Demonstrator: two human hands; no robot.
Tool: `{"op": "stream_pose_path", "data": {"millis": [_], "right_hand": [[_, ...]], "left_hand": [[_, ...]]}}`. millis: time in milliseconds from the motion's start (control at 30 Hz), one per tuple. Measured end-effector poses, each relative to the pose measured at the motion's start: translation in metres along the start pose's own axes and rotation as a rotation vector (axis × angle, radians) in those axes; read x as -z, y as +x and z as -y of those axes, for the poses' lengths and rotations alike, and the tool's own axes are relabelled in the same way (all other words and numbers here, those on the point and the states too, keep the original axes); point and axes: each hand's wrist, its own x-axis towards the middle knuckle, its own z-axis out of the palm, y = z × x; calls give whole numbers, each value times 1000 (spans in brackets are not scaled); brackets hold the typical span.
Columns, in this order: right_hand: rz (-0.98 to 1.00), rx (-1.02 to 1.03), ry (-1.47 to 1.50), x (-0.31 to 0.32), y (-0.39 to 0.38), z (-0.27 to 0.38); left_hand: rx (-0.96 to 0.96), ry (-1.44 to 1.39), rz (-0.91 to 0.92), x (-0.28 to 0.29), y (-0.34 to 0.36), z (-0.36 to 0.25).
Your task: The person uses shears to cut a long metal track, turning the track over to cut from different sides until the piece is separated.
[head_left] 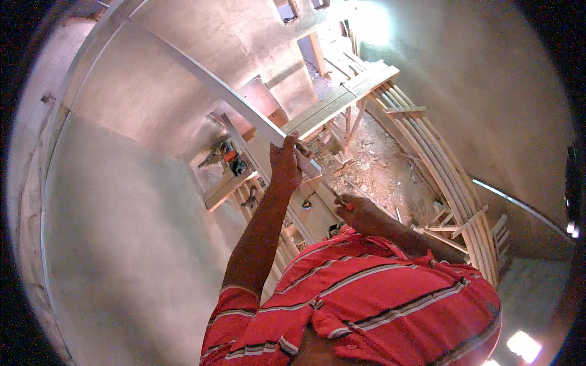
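Work looks partway: long, straight, pale-grey narrow strip (223, 90) is raised in left hand (287, 163), not set down, and thin tool with red-orange handle (348, 207) is out in right hand (363, 215). Finished cut or mark can't be made out, so the remaining amount is unclear. Strip lies just left of the pale wooden plank bench (332, 105), near end below the bench's near corner. Left hand's fingers wrap the strip close to that end; right hand, below the bench, is closed round the handle, tool pointing up-left toward the strip's end; contact can't be told. Strip's long axis runs diagonally, far end up-left, away from the bench.
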Motion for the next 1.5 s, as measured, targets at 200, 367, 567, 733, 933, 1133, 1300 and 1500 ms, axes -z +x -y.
{"op": "stream_pose_path", "data": {"millis": [200,367,567,733,933,1133,1300,1500], "right_hand": [[314,-200,31,14,8,10],[366,-127,-16,15,28,17],[391,107,-101,0,43,21],[457,87,-228,-6,52,32],[513,46,-234,-7,52,46],[501,112,-242,-12,53,39],[515,95,-259,-17,53,38],[427,144,-288,-34,64,7]], "left_hand": [[191,-253,86,40,1,-3],[251,-351,129,50,-6,-10],[241,-382,206,75,-15,-18],[281,-430,257,90,-18,-19],[253,-466,343,99,-23,-21],[230,-447,381,101,-24,-22],[215,-425,388,111,-23,-21],[236,-195,45,106,-21,-16]]}}
